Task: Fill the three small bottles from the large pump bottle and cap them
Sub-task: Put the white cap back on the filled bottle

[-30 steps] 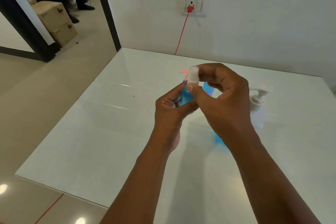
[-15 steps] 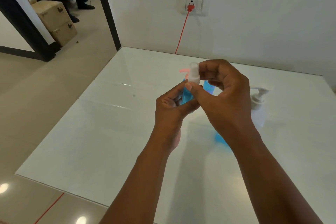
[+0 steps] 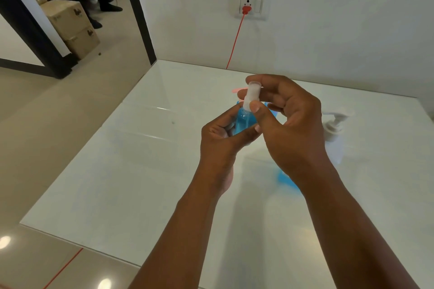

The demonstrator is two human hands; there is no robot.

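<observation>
Left hand [image 3: 223, 138] is curled round the body of a small bottle [image 3: 243, 122] with blue liquid in it, held upright above the bench [image 3: 141, 171], mid-frame. Right hand [image 3: 288, 124] pinches the translucent white cap [image 3: 252, 95] on top of that bottle: thumb on the near side, index finger arched over the far side, other fingers loosely bent behind. Cap sits on the bottle neck; cannot tell if it is fully seated or threaded.

Pump bottle [image 3: 334, 138] stands on the bench to the right of the hands, well apart from them, white pump head pointing right, body pale and close to see-through. A blue shape [image 3: 287, 180] shows on the bench just beside the right wrist, mostly hidden by the forearm; cannot tell what it is. More blue shows behind the right hand's fingers, also mostly covered.

Bench is white and glossy, pushed against a white wall. Wall socket [image 3: 252, 3] above it has a red plug, and the red cable [image 3: 234, 42] drops to the bench's far edge. Cardboard boxes [image 3: 70, 26] are stacked on the floor past the dark door frame, upper left.
</observation>
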